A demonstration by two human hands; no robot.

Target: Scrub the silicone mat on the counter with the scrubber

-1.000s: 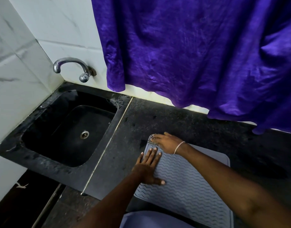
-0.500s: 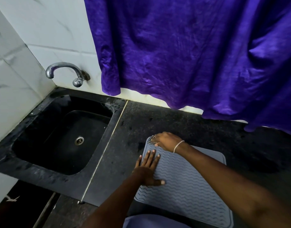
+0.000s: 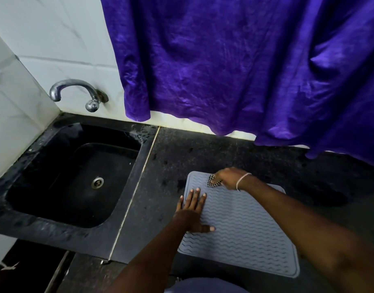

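You get soft, cool daylight, brightest on the white wall tiles (image 3: 55,39) at upper left and in the pale strip beneath the purple curtain (image 3: 224,70), whose folds carry a faint sheen. Lower down it turns dim: the dark counter (image 3: 224,157) and black sink (image 3: 55,231) swallow detail except for wet glints on the rim, and the tap (image 3: 76,85) shows small highlights. Your forearms (image 3: 308,229) go murky toward the bottom edge. The silicone mat (image 3: 245,229) keeps readable ridges. Wide-angle bending curves the tile lines at left

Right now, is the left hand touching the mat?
Touching. The head view shows the left hand lying flat on the mat, with its fingers and thumb pressed on the mat's left side.
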